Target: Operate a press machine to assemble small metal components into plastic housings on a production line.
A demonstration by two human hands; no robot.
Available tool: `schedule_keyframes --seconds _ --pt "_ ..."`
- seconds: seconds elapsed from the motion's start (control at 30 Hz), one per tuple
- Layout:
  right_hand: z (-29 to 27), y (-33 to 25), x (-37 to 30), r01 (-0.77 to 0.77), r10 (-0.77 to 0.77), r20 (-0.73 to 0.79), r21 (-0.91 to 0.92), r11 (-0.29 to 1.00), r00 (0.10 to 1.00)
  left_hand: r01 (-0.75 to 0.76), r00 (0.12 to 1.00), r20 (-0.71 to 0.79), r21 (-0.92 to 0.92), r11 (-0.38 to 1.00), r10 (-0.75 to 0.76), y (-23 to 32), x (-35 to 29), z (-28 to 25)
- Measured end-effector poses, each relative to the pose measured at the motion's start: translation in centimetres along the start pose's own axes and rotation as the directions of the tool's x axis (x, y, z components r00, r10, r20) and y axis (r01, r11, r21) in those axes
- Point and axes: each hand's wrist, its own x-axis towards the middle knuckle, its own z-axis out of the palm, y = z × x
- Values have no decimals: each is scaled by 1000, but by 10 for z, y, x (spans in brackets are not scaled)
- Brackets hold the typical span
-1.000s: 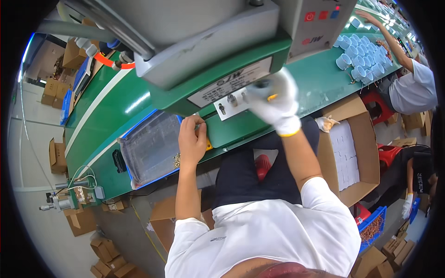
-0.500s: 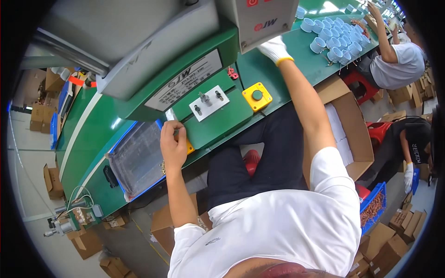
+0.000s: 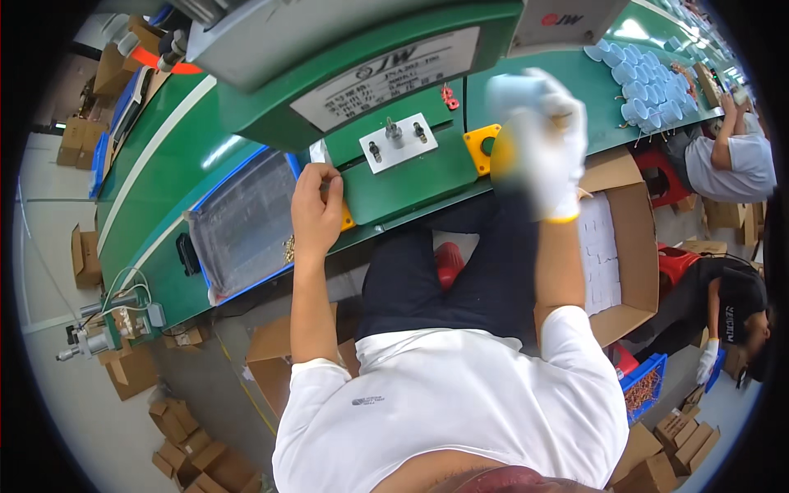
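Observation:
My right hand (image 3: 560, 135), in a white glove with a yellow cuff, is blurred by motion above the bench's front edge. It holds a light blue cup (image 3: 514, 97), also smeared. Beneath it, a yellow button box (image 3: 479, 149) is partly covered. My bare left hand (image 3: 316, 205) has its fingers curled over another yellow button box (image 3: 348, 218), mostly hidden under it. Between the hands, a metal fixture plate (image 3: 399, 143) with upright pins lies on the green press base (image 3: 411, 185). The green press head (image 3: 370, 78) overhangs it.
Several light blue cups (image 3: 645, 86) stand at the bench's far right. A blue-rimmed tray (image 3: 246, 218) lies left of the press, small brass-coloured parts at its corner. An open carton (image 3: 633, 246) stands by my right arm. Co-workers sit at the right, one in a white shirt (image 3: 731, 164).
My right hand has come back from the far side of the press toward me, now with a light blue cup. My left hand stays at the button box. The view has shifted.

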Motion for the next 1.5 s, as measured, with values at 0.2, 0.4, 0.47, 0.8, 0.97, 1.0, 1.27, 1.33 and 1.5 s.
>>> schedule_keyframes --seconds 0.2,0.4,0.47,0.8,0.97,1.0,1.27,1.33,1.5 --pt "101 -25 -29 201 -145 233 -242 949 962 47 994 -88 -149 988 -60 -2 -12 2" --pt "113 -5 -23 401 -317 270 -363 841 909 99 985 -118 -227 969 -128 -6 -14 2" --pt "117 -14 -21 473 -400 254 -399 786 880 86 984 -134 -241 967 -121 -6 -15 2" --pt "125 -34 -11 273 -56 335 -648 711 941 -7 988 -154 -148 989 -16 6 -11 -1" --pt "113 -16 -49 175 -87 196 -493 852 977 -48 983 -179 -105 993 29 2 -17 -4" --pt "103 -7 -56 176 -192 -9 -349 920 981 -128 972 -196 26 991 131 5 -23 -7" --pt "6 50 -56 493 -424 254 -508 706 869 -277 873 -294 358 892 389 -4 -72 -8" --pt "0 59 -49 436 -350 261 -569 697 900 -247 888 -290 357 901 358 0 -71 -8" --pt "-9 98 -56 368 -361 74 -252 895 929 -256 919 -209 329 909 334 6 -61 -15"
